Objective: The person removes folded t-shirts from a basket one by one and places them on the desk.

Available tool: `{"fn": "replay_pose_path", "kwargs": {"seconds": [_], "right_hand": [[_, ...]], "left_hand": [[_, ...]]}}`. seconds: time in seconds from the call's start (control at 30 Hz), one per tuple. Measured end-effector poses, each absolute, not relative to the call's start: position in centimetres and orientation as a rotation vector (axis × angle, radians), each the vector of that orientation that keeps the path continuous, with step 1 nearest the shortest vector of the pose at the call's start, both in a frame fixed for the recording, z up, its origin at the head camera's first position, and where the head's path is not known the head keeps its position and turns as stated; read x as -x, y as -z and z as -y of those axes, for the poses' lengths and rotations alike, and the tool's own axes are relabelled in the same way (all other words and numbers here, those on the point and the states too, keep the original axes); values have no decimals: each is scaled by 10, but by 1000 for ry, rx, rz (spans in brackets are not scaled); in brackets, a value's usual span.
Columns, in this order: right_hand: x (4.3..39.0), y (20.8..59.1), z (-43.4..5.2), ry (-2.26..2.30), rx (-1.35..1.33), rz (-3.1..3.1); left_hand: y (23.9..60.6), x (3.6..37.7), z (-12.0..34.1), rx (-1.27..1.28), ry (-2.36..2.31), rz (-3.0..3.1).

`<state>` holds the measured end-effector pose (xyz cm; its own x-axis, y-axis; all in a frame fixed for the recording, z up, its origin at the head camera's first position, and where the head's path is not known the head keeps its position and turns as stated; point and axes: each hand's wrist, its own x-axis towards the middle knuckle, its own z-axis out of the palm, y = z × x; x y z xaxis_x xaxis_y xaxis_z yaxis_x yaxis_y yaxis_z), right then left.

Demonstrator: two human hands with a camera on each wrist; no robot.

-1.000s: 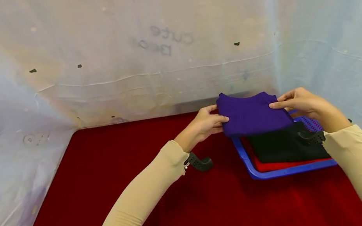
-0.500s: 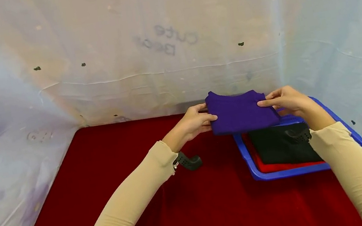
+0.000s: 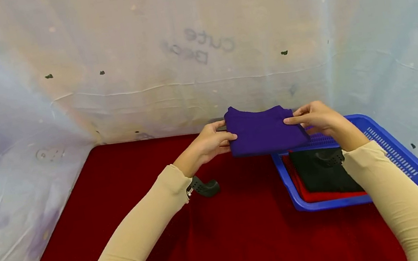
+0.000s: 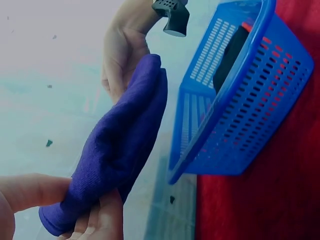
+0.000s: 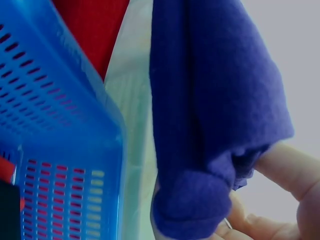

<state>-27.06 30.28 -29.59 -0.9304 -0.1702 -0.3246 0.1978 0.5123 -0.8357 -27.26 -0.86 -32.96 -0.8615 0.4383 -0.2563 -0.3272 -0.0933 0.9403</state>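
A folded purple garment (image 3: 262,131) hangs in the air between my two hands, its far edge dipping like a neckline. My left hand (image 3: 212,141) pinches its left side, thumb on the near face and fingers behind. On the opposite side my right hand (image 3: 320,119) pinches the upper right corner the same way. In the left wrist view the purple cloth (image 4: 120,140) shows edge-on as several soft layers. The right wrist view shows the purple cloth (image 5: 215,100) folded over at its end, with the thumb and fingers around it.
A blue perforated basket (image 3: 401,154) stands right of centre under my right forearm. In it lie a black folded cloth (image 3: 315,177) and a red cloth (image 3: 314,196). The table has a dark red cover (image 3: 227,246); pale printed sheeting (image 3: 165,64) forms walls behind and at the sides.
Both hands have moved left with the purple garment, from over the basket to beside its left back corner. More of the basket's right side now shows.
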Motion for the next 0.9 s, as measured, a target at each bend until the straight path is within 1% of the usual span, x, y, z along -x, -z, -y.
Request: {"fn": "replay_pose_path", "kwargs": {"seconds": [0.53,0.9], "right_hand": [[284,300,-255,1478,11,-2355],[298,310,-222,1472,45,-2355]], "left_hand": [[330,276,54,-102,-2004,-1745],[341,284,84,-57,-1979,-1786]]}}
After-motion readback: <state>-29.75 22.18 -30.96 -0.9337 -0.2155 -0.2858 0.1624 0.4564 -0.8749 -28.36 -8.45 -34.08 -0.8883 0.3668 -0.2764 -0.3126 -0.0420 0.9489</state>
